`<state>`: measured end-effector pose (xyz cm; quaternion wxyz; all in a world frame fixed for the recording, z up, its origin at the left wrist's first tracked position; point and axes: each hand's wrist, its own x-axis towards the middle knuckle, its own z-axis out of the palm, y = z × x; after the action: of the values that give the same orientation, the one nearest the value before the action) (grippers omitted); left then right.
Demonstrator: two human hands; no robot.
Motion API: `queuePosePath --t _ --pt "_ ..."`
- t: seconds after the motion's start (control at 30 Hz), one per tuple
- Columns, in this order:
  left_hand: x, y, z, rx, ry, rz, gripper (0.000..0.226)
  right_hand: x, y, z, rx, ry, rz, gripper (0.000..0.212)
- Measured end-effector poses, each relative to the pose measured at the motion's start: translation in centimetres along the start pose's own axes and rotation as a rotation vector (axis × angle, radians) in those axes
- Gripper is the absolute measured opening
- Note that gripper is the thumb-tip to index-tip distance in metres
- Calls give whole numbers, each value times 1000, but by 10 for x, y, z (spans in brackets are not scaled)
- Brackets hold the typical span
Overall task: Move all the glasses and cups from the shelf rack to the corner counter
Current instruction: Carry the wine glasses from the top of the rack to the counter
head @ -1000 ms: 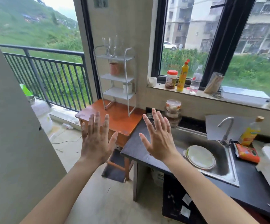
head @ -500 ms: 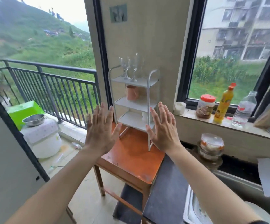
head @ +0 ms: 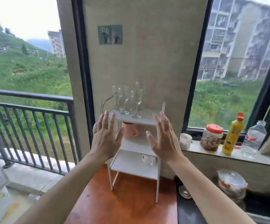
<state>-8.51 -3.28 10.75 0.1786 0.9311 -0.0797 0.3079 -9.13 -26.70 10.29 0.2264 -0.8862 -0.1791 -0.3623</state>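
A white three-tier shelf rack [head: 147,121] stands on an orange wooden table [head: 131,204] against the wall. Several clear stemmed glasses [head: 127,101] stand on its top tier. A pink cup [head: 130,130] sits on the middle tier, and a white cup [head: 147,159] on the bottom tier. My left hand [head: 105,139] and my right hand [head: 164,141] are raised in front of the rack with fingers spread, holding nothing. They partly hide the middle tier.
The dark counter [head: 189,212] begins right of the table. On the window sill [head: 228,156] stand a small white cup [head: 185,140], a red-lidded jar [head: 211,138], a yellow bottle [head: 232,135] and a clear bottle [head: 253,139]. A lidded container [head: 231,183] sits below. A balcony railing [head: 34,120] runs left.
My view has moved closer to the rack and turned left, so the sink has left the frame. Both hands stay raised and spread, now right in front of the shelves.
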Motion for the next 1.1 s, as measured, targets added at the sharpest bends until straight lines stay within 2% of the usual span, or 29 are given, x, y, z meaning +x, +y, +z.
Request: queuePosePath --t 0.2,0.33,0.53,0.63,0.77,0.97,1.1 --pt "93 -10 9 -193 53 78 69 74 0 19 13 46 41 69" --pt "139 -9 20 -308 18 0 61 114 1 37 84 50 105 71" --pt "185 -11 36 -344 -58 -96 56 147 5 61 303 -34 129 79" --pt "195 -12 41 -410 -78 -111 43 154 10 68 338 -63 147 69" --pt "191 -14 49 -512 8 -54 11 159 13 75 423 -34 186 51" --pt "181 -12 49 -774 101 -147 38 155 10 74 527 121 261 42" --pt "161 -12 28 -1022 156 -175 33 150 2 63 590 256 261 46"
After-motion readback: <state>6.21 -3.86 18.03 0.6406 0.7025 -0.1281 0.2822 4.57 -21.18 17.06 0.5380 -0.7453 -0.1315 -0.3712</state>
